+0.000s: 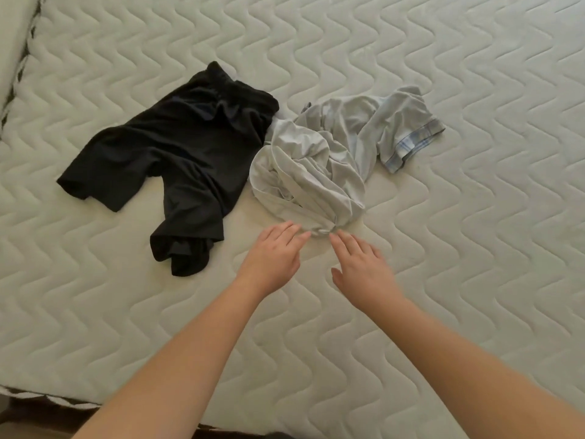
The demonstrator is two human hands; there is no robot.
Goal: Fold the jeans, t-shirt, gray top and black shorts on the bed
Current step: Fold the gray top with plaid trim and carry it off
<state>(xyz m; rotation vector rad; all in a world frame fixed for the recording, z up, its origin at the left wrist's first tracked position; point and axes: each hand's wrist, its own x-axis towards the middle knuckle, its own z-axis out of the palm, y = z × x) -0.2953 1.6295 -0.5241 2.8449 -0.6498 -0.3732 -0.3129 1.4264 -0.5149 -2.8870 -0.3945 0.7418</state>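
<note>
Nearest to me, at the bottom of the frame, my two bare forearms reach up and inward from the lower corners over the bed [459,217], whose pale quilted cover with a wavy stitch pattern fills almost the whole view. My left hand [273,253] sits just left of centre, palm down, fingers straight and slightly spread, holding nothing; its fingertips [304,235] touch, or come right up to, the near edge of the gray top [319,163]. My right hand [364,267] lies just right of centre, also palm down with straight, relaxed fingers and nothing gripped; its fingertips [335,237] arrive at the same near edge, close beside the left ones. I cannot tell whether either hand is pressing the cloth or only brushing it. Beyond the hands, the gray top lies crumpled in a loose heap at the centre of the frame, unfolded, running from its bunched near edge up and to the right, where a band with pale blue stripes shows at its far right end. To its left, in the centre left of the frame, the black shorts [177,153] are spread out but wrinkled, unfolded, waistband toward the top of the frame and the two legs pointing toward the lower left; their right side touches the gray top. At the far left edge a dark trim runs along the side of the bed.
</note>
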